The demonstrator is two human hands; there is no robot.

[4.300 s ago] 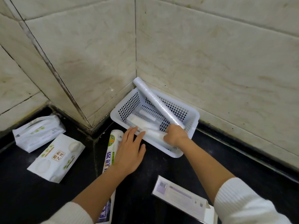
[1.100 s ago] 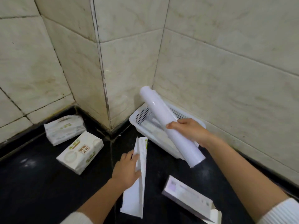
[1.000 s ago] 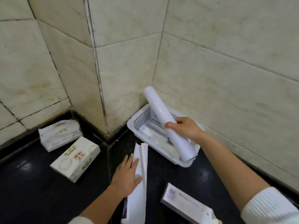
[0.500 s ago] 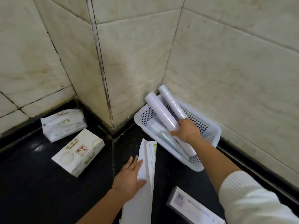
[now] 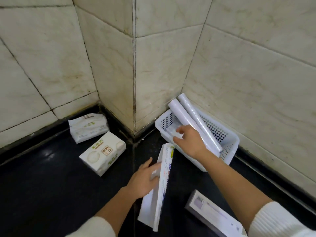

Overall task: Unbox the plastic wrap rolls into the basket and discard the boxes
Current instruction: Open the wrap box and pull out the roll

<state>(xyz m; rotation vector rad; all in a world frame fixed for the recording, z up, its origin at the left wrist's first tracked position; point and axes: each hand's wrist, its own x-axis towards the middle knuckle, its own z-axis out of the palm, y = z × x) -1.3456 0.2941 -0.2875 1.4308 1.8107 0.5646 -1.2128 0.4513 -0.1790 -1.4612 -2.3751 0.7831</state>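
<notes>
1. A dark glossy floor (image 5: 42, 194) meets cream marble-tiled walls (image 5: 248, 82) at a corner (grout lines stained); two tissue packs (image 5: 102, 153) lie at left.
2. The white perforated basket (image 5: 229, 151) sits against the wall, two plastic wrap rolls (image 5: 191, 124) leaning across it.
3. The left hand (image 5: 143, 182) grips the empty box (image 5: 159, 187), fingers curled around its edge; a second box (image 5: 215, 214) lies near the right sleeve.
4. Half a second ago the right hand (image 5: 191, 141) clasped a roll; now it hovers with loose, empty fingers, and the box is tilted up.
</notes>
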